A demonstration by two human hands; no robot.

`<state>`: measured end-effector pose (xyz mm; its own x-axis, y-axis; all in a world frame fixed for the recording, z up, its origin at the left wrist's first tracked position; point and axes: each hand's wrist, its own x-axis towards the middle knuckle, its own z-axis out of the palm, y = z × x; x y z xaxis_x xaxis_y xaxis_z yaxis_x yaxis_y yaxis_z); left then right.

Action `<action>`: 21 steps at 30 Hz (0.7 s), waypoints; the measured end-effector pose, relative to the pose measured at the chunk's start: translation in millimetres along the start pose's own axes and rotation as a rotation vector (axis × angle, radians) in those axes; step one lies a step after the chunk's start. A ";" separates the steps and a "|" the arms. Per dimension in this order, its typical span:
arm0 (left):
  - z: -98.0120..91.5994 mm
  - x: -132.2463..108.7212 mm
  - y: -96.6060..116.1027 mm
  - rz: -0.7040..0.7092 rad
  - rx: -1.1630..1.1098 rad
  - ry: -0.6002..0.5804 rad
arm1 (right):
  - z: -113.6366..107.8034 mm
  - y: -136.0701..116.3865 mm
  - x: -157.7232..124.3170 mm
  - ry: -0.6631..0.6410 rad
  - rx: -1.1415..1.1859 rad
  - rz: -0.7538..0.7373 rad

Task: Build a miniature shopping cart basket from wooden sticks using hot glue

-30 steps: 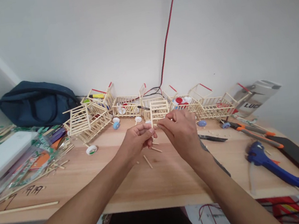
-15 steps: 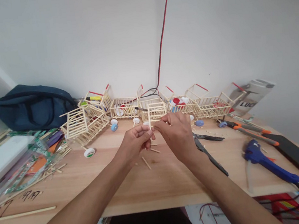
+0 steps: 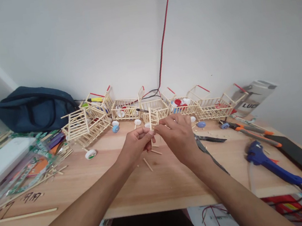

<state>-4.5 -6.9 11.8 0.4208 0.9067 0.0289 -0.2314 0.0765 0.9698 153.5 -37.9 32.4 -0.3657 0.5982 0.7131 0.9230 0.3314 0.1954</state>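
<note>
The left hand (image 3: 138,141) is pinching the edge of a small stick frame (image 3: 150,122), which is extending just above its thumb and fingers. The right hand (image 3: 178,134) is curling narrowly just right of that grip; whether it is holding anything, I cannot tell.

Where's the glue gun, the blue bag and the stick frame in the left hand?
Glue gun (image 3: 274,167): head view, on its blue handle.
Blue bag (image 3: 36,110): head view, on its front.
Stick frame (image 3: 150,119): head view, on its upright stick.

A wooden table (image 3: 139,192) bears carts (image 3: 87,122) and sticks (image 3: 148,164).
</note>
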 end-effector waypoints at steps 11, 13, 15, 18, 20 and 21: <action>7.1 -1.4 3.4 -0.014 0.012 0.102 | 4.5 -4.6 -1.7 0.023 0.047 0.039; 7.8 -2.6 4.4 -0.004 0.000 0.115 | 1.9 -4.9 -1.8 0.040 0.081 0.051; 7.7 -3.1 5.4 0.006 -0.012 0.125 | -2.2 -3.3 -3.5 0.065 0.146 0.081; 6.4 -2.1 6.2 0.038 -0.039 0.123 | -4.7 3.3 -11.7 0.150 0.344 0.229; 5.5 -1.2 6.4 0.053 -0.057 0.110 | 0.2 8.4 -20.2 0.161 0.549 0.442; 5.1 -0.9 6.4 0.057 -0.063 0.100 | 4.6 10.3 -24.6 0.120 0.679 0.572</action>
<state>-1.8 -9.3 19.3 0.3167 0.9469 0.0560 -0.3084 0.0469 0.9501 171.4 -45.8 13.8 0.1786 0.7367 0.6522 0.6765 0.3893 -0.6251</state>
